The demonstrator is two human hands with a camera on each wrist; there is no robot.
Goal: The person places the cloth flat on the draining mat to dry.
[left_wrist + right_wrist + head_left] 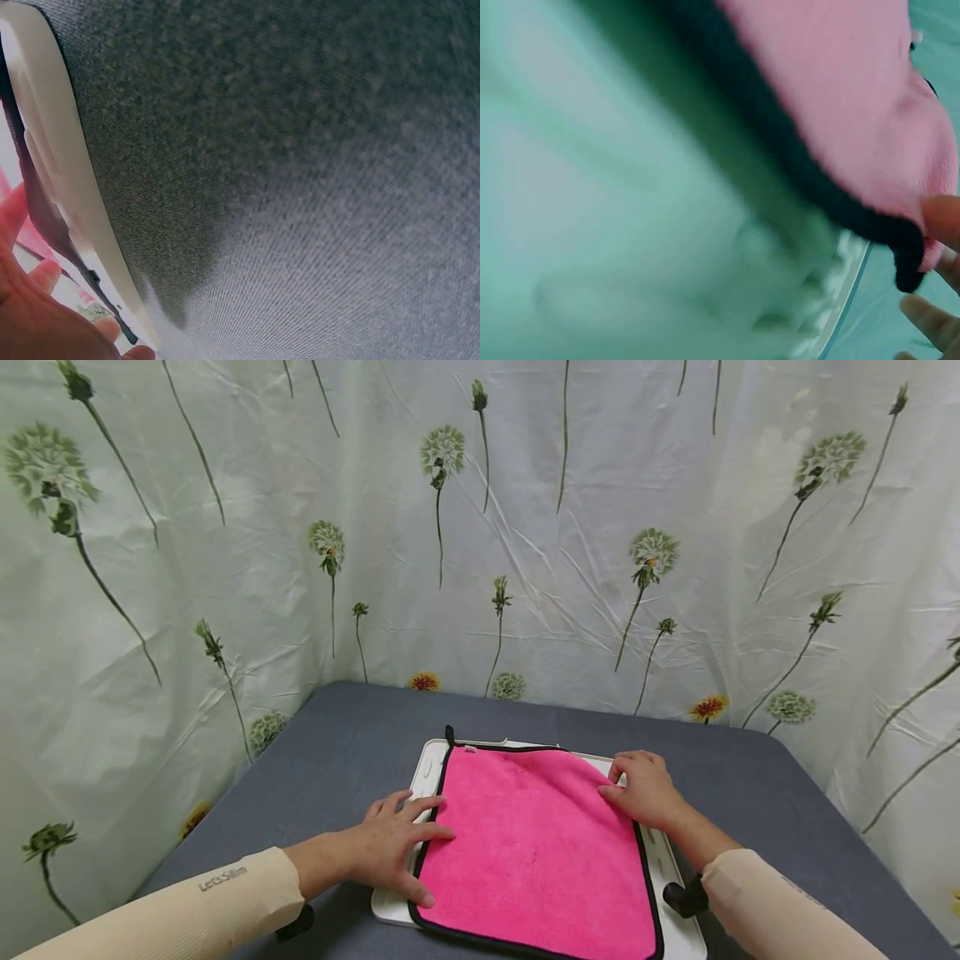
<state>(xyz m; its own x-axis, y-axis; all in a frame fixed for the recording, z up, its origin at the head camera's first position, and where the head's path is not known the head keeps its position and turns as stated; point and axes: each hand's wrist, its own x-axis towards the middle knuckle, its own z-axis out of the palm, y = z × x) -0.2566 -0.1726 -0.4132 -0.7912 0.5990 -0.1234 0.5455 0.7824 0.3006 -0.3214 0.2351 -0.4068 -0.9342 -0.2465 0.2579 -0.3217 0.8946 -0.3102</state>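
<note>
A bright pink cloth (532,852) with black edging lies spread over a white plastic board (390,903), whose rim shows along the sides and back. At the cloth's far right corner my right hand (647,789) pinches the fabric between thumb and fingers. That corner is lifted in the right wrist view, where the black edging (795,165) rises off the board. My left hand (390,847) rests at the left edge, fingers spread, its fingertips on the cloth and the palm over the board's side. A small black loop (449,734) sticks out at the cloth's far left corner.
The board lies on a table with a dark grey-blue cover (315,760). A white curtain (525,552) printed with dandelions hangs behind the table and at both sides. Black wrist straps (686,897) show below the sleeves.
</note>
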